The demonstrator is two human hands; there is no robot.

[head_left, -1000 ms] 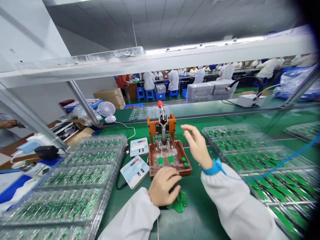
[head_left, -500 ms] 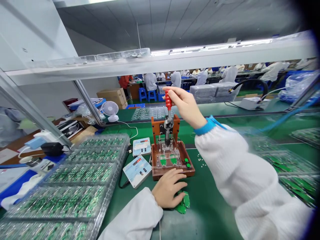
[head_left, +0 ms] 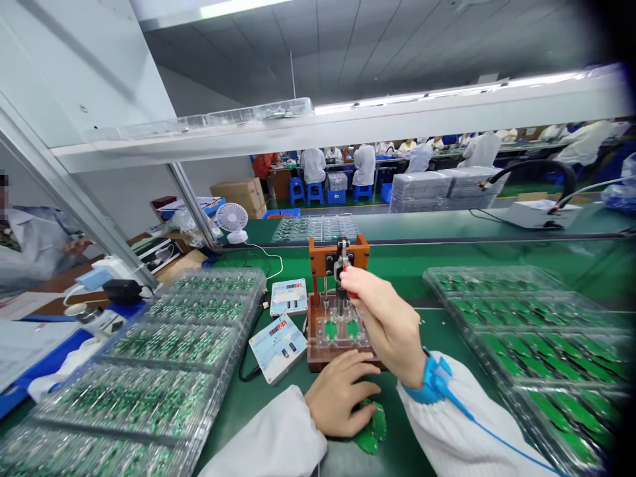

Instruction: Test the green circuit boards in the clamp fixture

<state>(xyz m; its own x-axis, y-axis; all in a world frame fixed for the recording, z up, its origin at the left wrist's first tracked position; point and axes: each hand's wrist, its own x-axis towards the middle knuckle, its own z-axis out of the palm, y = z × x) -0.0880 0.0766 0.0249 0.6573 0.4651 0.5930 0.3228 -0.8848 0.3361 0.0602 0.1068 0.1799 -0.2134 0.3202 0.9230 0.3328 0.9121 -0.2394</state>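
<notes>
Nearest to us on the green table, our left hand lies palm down, fingers loosely spread, over a few green circuit boards. Just beyond it, our right hand is closed around the red lever handle of the brown test fixture, with the handle pulled down toward us. Under the fixture's clear plate sit two green boards. Beside the fixture to the left lie two small meters. Clear trays of boards flank us on both sides. Farther off, other people in white coats sit at distant benches.
</notes>
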